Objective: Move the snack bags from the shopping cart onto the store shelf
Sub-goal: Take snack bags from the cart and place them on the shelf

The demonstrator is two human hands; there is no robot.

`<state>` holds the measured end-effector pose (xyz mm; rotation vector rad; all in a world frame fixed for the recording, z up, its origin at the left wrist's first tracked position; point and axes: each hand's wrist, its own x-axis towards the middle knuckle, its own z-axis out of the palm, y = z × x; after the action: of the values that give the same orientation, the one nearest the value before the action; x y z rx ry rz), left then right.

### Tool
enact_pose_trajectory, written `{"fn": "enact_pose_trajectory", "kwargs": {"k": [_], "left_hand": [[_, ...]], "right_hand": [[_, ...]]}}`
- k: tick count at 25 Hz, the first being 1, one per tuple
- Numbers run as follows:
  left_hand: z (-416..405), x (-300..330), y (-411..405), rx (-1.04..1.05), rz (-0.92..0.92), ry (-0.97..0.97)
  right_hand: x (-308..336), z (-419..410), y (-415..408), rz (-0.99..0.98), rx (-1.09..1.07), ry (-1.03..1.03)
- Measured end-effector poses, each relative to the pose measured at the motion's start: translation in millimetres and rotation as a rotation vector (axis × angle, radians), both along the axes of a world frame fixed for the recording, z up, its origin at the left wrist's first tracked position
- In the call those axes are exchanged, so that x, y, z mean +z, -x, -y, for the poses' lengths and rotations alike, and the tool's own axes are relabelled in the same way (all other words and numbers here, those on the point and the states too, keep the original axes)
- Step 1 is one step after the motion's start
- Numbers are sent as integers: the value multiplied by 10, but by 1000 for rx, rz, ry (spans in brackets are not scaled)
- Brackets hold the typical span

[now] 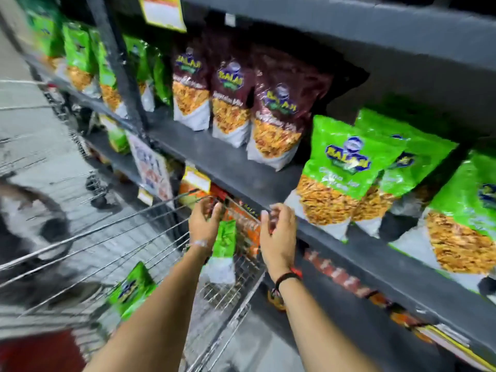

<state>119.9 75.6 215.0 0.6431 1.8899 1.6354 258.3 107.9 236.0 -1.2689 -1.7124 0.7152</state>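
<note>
A wire shopping cart (112, 237) stands against the dark shelf (241, 167). Inside it, one green snack bag (224, 248) stands upright near the far end, and another green bag (131, 289) leans lower left. My left hand (204, 224) hovers open just left of the upright bag, fingers apart. On the other side of that bag, at the shelf's front edge, my right hand (279, 234) is open too and holds nothing. Green bags (341, 170) and maroon bags (273, 114) stand on the shelf.
More green bags (77, 55) fill the shelf section at far left beyond a grey upright post (118, 63). Price tags (197, 178) hang on the shelf edge. Orange packs (241, 210) sit on the lower shelf behind the cart. Grey floor lies to the left.
</note>
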Motion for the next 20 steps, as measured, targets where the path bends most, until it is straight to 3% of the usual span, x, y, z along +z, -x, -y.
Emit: {"fn": "enact_pose_trajectory", "kwargs": {"k": [2,5,8,12,17,20], "left_hand": [[233,-407,394,77,120,105],[405,-994,773,89,66,340],[300,-1593,1020,-7,147,521],[30,-2272,1180,-178,224,607],[-255,-2583,1168,-246,337,433],[-293,-2702,1173,-168,390,352]], "right_hand": [[-407,62,474,118,144,210],[-1108,27,818,280,217,528],[-1732,-171,1061,283,201,753],[-2353,-434,1292,271,99,943],[-2691,-515,1352,247,15,982],[-2726,-493,1340,313,25,970]]}}
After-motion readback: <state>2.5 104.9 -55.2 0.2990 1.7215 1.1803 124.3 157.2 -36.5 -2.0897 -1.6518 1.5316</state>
